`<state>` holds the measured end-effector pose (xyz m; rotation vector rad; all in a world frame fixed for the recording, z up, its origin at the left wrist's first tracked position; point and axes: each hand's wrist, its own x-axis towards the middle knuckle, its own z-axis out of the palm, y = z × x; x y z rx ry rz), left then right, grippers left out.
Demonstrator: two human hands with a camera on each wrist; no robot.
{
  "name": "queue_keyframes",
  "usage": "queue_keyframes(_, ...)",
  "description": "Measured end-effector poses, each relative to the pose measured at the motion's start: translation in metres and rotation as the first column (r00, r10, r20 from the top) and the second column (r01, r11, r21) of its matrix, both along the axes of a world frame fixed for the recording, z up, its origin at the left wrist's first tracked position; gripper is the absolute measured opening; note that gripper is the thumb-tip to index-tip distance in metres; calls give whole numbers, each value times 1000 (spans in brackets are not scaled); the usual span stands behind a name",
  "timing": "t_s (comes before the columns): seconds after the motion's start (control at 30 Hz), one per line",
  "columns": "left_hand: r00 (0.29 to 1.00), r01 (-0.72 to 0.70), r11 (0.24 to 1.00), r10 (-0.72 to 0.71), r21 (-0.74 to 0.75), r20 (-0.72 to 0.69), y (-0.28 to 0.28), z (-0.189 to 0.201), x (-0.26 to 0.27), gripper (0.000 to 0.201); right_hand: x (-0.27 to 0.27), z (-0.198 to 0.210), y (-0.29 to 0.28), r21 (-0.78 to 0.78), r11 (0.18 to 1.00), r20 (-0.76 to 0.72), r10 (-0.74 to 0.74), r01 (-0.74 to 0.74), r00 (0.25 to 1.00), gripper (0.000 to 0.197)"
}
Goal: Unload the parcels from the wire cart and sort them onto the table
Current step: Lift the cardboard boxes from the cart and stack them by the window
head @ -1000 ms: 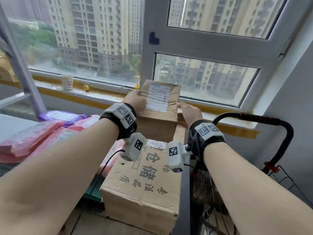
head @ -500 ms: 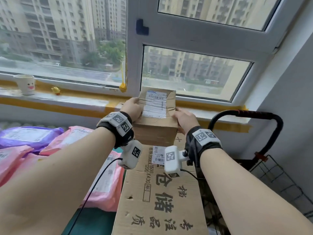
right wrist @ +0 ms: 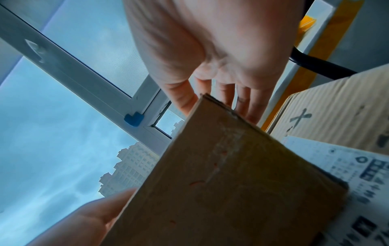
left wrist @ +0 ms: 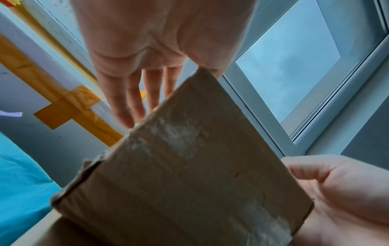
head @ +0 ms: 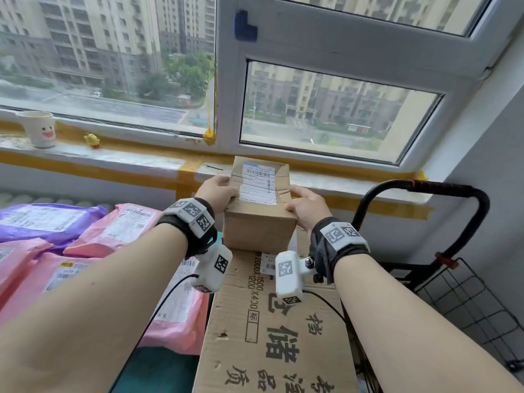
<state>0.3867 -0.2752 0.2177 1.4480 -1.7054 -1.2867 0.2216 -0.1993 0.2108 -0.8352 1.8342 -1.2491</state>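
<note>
Just under the fingers, over the big box, between pink bags and wire cart: gripping the small box with left hand and right hand, fingers lying flat on its sides, thumbs hooking over top.

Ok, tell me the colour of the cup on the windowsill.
White with a pink smiling face; the cup shows best in the head view.

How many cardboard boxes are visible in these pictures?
2. The small cardboard box is held by the left hand and the right hand; the large cardboard box lies below it. The wire cart may hide more.
</note>
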Motion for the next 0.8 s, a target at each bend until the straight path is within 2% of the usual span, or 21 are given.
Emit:
queue_keyframes(0.13, 997, 80, 980, -78, 184, -22, 10, -3, -5, 41, -3, -4, 0, -9, 1000, 10, -29, 30, 1000, 55)
queue_keyframes(0.3, 996, 92, 983, -94, 160, 4, 9, -2, -6, 43, -3, -8, 1, -26, 999, 5, -37, 37, 999, 55)
queue_keyframes(0.47, 983, 4, 996, 13, -93, 184, 12, 5, -5, 58, 3, 6, 13, -42, 998, -59, -47, 45, 997, 53)
queue_keyframes(0.57, 951, 97, 938, 11, -332, 308, 18, 24, -8, 60, 1, 23, 27, -54, 997, -238, -66, 55, 969, 48)
queue_keyframes(0.67, 921, 249, 845, -56, -474, 385, 33, 44, -20, 60, 2, 39, 46, -38, 996, -418, -89, 80, 904, 45)
queue_keyframes(0.8, 848, 446, 708, -140, -547, 511, 65, 55, -46, 60, 6, 54, 84, 91, 992, -686, 1, 84, 728, 45)
